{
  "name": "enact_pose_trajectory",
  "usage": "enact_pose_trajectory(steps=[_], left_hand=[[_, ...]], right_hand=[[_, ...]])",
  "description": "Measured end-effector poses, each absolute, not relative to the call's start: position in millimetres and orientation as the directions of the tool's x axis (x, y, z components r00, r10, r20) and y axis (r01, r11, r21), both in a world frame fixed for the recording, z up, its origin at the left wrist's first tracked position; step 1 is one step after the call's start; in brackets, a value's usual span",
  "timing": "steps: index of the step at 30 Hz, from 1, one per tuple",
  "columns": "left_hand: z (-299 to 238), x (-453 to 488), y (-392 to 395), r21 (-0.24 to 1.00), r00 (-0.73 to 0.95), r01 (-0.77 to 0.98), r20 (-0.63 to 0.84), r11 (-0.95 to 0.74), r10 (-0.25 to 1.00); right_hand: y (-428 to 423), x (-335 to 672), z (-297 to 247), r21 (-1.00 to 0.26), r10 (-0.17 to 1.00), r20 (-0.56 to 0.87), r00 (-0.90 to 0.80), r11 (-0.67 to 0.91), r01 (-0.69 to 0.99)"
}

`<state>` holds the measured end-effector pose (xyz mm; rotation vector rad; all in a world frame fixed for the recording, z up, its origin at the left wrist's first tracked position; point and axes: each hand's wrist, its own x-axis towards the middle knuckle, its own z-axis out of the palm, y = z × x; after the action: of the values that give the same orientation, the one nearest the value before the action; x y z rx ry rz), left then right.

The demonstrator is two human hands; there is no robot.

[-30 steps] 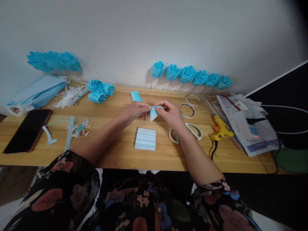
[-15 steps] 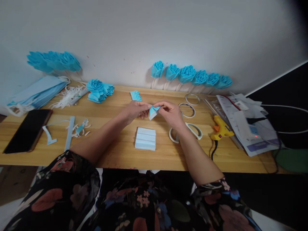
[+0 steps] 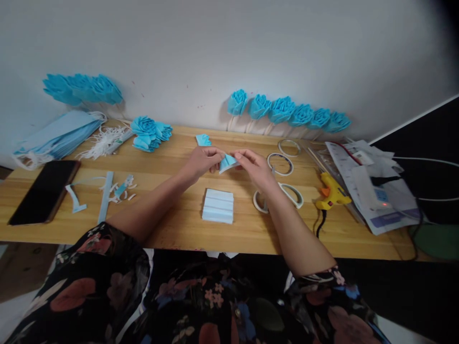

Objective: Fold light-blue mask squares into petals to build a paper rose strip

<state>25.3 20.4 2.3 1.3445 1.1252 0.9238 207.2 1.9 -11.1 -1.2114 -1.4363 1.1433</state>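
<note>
My left hand [image 3: 202, 162] and my right hand [image 3: 255, 168] meet over the middle of the wooden table [image 3: 172, 224], both pinching a small folded piece of light blue mask fabric [image 3: 227, 163] between their fingertips. Just below the hands lies a small stack of cut blue fabric pieces [image 3: 218, 206]. Another folded blue piece [image 3: 203, 140] rests on the table behind my left hand.
Blue fabric roses [image 3: 287, 111] lean against the wall, more roses [image 3: 148, 132] lie at left. A pile of face masks [image 3: 57, 135], a black phone [image 3: 45, 191] and scraps [image 3: 107, 191] sit left. Scissors [image 3: 283, 193], tape rings [image 3: 279, 164], a yellow glue gun [image 3: 332, 191] and papers [image 3: 373, 191] are right.
Both hands have lowered the blue piece slightly and turned it flatter between the fingertips. The view has shifted a little.
</note>
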Motion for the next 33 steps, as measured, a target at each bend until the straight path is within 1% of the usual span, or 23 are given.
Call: enact_pose_trajectory(steps=[2,8,16,21,25,28,33], left_hand=[[2.4,25.3,20.2,0.993,0.249,0.116,-0.063,0.035,0.966],[3.2,24.6,19.5,0.993,0.257,0.119,-0.016,-0.015,0.966],[-0.8,26.3,19.0,0.995,0.253,0.103,-0.031,0.005,0.967],[-4.3,28.9,18.9,0.991,0.281,0.127,-0.085,0.051,0.956],[-4.6,27.3,19.8,0.993,0.34,0.105,-0.094,0.062,0.936],[-4.8,26.6,21.1,0.994,0.316,0.074,-0.105,0.086,0.943],[-5.3,26.4,20.9,0.993,0.313,0.095,-0.097,0.07,0.945]], right_hand=[[2.5,207.1,-12.6,-0.988,0.991,0.032,-0.131,0.052,0.147],[-0.3,207.0,-12.3,-0.974,0.985,-0.022,-0.171,0.018,0.228],[4.5,206.1,-19.6,-0.983,0.993,0.063,-0.098,0.079,0.167],[5.6,208.9,-18.9,-0.971,0.992,0.123,-0.013,0.123,0.203],[6.8,211.0,-19.9,-0.954,0.986,0.166,-0.018,0.165,0.25],[6.8,211.1,-19.8,-0.955,0.985,0.171,-0.031,0.174,0.241],[6.1,209.9,-20.1,-0.957,0.986,0.16,-0.038,0.165,0.241]])
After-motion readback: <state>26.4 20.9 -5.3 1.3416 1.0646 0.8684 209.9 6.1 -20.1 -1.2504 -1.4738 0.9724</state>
